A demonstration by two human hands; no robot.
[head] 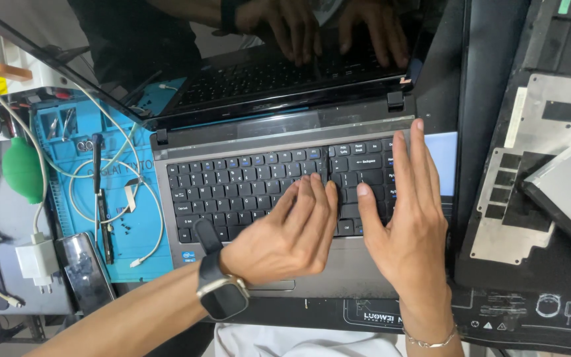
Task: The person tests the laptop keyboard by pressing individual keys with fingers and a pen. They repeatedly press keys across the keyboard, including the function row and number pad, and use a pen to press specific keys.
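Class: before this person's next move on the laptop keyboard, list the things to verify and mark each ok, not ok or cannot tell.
1. Left hand flat on the keyboard: ok.
2. Right hand on the keyboard's right end: ok.
3. Keyboard seated flush in the laptop: cannot tell.
4. Lid open, screen dark: ok.
5. Screwdriver and small screws parked on the blue mat: ok.
6. White cable clear of the hands: ok.
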